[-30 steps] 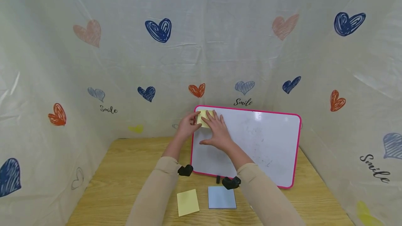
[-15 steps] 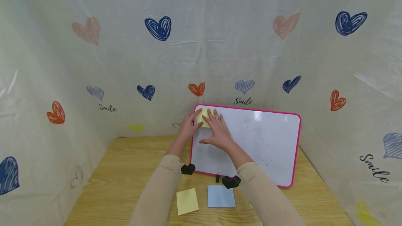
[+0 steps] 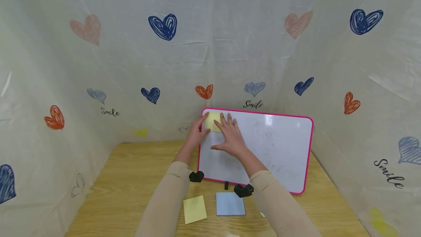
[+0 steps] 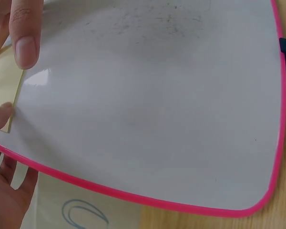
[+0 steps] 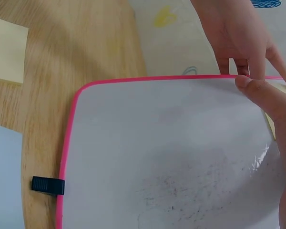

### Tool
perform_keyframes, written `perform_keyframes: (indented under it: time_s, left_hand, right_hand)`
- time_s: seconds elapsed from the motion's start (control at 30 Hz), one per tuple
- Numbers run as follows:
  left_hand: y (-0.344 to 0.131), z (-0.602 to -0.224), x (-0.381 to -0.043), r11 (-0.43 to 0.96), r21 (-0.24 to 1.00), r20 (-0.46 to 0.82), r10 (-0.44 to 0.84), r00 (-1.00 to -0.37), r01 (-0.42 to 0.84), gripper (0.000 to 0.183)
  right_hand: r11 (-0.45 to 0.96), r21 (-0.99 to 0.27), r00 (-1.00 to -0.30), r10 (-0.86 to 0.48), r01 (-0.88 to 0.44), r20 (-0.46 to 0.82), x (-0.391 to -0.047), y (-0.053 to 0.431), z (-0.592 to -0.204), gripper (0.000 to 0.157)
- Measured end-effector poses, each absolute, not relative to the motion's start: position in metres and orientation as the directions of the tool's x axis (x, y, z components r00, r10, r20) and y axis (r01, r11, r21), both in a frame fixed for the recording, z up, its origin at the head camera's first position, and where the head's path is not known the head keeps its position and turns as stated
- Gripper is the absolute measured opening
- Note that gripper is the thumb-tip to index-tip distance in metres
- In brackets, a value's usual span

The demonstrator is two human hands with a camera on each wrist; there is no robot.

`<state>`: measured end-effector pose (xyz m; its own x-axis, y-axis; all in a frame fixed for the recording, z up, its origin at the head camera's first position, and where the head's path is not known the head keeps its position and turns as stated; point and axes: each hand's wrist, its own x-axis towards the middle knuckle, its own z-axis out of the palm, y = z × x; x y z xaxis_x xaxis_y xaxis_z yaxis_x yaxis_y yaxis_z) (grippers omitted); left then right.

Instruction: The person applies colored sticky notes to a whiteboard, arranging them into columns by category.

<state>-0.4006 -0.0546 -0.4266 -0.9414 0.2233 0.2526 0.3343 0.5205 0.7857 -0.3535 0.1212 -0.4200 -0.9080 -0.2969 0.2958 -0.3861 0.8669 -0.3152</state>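
A yellow sticky note [image 3: 212,117] lies on the upper left corner of a pink-framed whiteboard [image 3: 273,145]. My left hand [image 3: 196,134] is at the board's left edge; its thumb and index finger touch the note's left corners. In the left wrist view, the other fingers [image 4: 7,169] reach behind the pink frame. My right hand [image 3: 232,137] spreads its fingers over the note's right side, fingertips on the paper and board, thumb stretched out to the left. In the right wrist view, the right thumb [image 5: 262,93] overlaps the note's edge [image 5: 270,125].
A yellow sticky-note pad [image 3: 194,210] and a light blue pad [image 3: 230,204] lie on the wooden table [image 3: 131,193] before the board. A small black piece [image 5: 47,185] sits at the board's lower edge. A heart-printed curtain [image 3: 210,54] hangs behind.
My left fingers have shifted slightly and spread along the note's left edge, which lies flatter against the board. My right hand stays nearly in place. The whole view has shifted slightly.
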Motion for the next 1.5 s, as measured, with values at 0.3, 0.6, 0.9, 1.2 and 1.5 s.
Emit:
perform_keyframes:
  time_s: [0.3,0.6,0.9,1.2,1.5]
  left_hand:
    - [-0.055,-0.425,-0.396,0.534,0.787,0.228,0.215,-0.95,0.309,0.076]
    - [-0.06,-0.427,-0.39,0.478,0.831,0.213,0.204,-0.956,0.287,0.081]
    - [-0.075,-0.431,-0.374,0.39,0.86,0.248,0.242,-0.938,0.328,0.078]
    - [-0.093,-0.435,-0.345,0.386,0.862,0.23,0.28,-0.932,0.329,0.076]
    - [-0.119,-0.448,-0.311,0.376,0.864,0.226,0.301,-0.926,0.333,0.077]
  right_hand:
    - [0.883,-0.301,-0.92,-0.286,-0.361,0.267,-0.352,0.129,-0.424,0.104]
    - [0.878,-0.298,-0.909,-0.286,-0.375,0.301,-0.35,0.133,-0.426,0.105]
    - [0.804,-0.366,-0.861,-0.323,-0.468,0.392,-0.337,0.133,-0.424,0.1]
    - [0.635,-0.548,-0.838,-0.382,-0.545,0.39,-0.318,0.127,-0.424,0.092]
    - [0.584,-0.577,-0.82,-0.437,-0.572,0.371,-0.303,0.121,-0.437,0.09]
